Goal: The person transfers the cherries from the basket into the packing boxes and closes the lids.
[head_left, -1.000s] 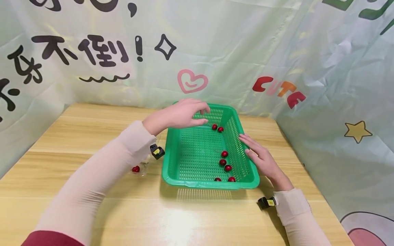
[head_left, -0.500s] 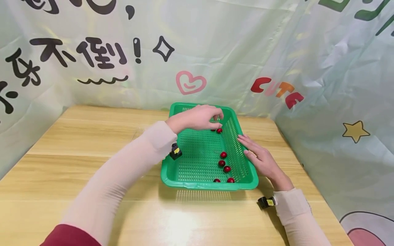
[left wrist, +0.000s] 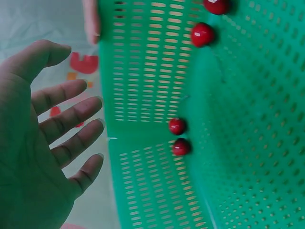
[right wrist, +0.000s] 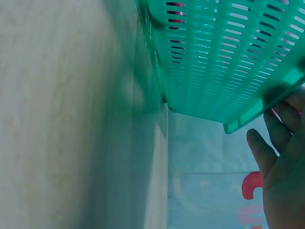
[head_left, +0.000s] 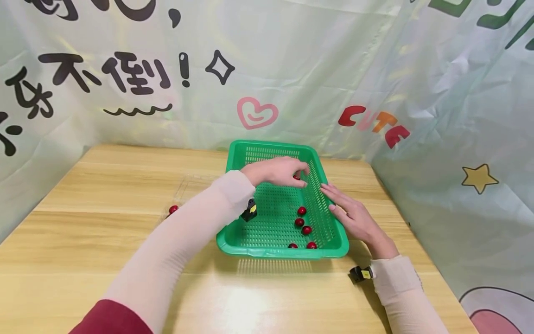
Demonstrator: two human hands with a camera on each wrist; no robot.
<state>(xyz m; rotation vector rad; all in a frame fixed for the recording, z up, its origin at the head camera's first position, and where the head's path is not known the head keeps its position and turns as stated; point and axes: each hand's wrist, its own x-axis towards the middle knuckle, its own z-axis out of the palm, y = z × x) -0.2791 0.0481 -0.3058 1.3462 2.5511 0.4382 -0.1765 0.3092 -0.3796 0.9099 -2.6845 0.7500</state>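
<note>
Green basket (head_left: 233, 234) sat mid-table (head_left: 83, 250), slightly right of centre, long side running near to far. Your left hand (head_left: 278, 170) was inside it at the far end, fingers spread and relaxed, holding nothing. Left wrist view confirmed: palm open, two cherries (left wrist: 177, 126) just off your fingertips in the far right corner. From the head view one of those cherries (head_left: 296, 176) showed just under your fingers; contact unclear. Your right hand (head_left: 350, 214) lay flat on the basket's right rim, fingers straight and together, pressing the outside edge. Five more cherries (head_left: 301, 211) sat near the right wall, toward the near end. One stray cherry (head_left: 173, 209) was on the table, left of the basket, well apart from it.
</note>
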